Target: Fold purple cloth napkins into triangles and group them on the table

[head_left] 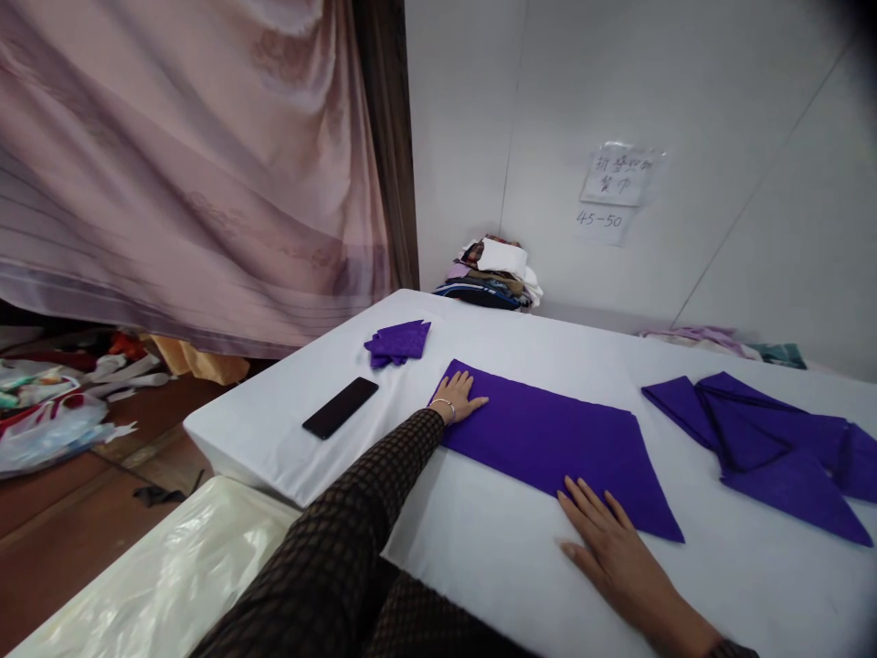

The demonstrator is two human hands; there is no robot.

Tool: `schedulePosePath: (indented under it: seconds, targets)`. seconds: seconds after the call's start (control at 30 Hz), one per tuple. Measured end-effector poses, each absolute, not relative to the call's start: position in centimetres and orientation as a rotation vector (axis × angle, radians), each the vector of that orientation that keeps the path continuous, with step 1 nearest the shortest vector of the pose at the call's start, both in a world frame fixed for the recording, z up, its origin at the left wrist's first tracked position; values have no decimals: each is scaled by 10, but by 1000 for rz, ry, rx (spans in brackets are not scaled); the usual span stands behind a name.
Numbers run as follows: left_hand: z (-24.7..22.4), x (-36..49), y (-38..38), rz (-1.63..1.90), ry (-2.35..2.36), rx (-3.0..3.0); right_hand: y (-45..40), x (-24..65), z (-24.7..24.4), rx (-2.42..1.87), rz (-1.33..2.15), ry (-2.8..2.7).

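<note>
Your left hand (458,399) lies flat on one end of the purple cloth (548,443), fingers spread, and nothing is gripped. Your right hand (607,539) is unclenched too: its fingertips reach over the cloth's near edge, while the thumb and palm lie off it, over the white table (493,567). How hard either hand presses, you cannot tell from here.

The cloth lies flat under your left palm and stretches away to the right, past your right fingertips. It looks light and soft, thin enough to bend anywhere and not fragile; it probably slides easily on the smooth table covering, so a flat palm should steady it better than a pinch in the middle. For a hold, the edge beneath your right fingertips and the corner just to their right seem the best places, with the left end pinned.

Its long axis runs from your left hand rightward and a little toward you. The end by your left hand is short; the far end slants, and its sharpest corner points right and toward you, beyond your right fingertips. Whether it is one layer or several is hard to make out.
</note>
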State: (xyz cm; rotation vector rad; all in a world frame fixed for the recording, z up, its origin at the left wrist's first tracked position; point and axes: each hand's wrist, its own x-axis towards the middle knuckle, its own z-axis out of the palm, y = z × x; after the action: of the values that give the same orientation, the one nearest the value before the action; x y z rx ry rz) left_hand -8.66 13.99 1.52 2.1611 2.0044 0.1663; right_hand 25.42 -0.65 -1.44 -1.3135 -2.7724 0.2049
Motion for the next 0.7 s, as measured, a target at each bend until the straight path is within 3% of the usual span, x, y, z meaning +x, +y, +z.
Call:
schedulePosePath:
  seconds: [0.5,0.7]
  targets:
    - [26,-100,135,185,2069,2075,-6,254,-13,-1319,329,-2752]
    - [17,-91,104,81,1904,2315,2,248,30,-1323,541,-2701]
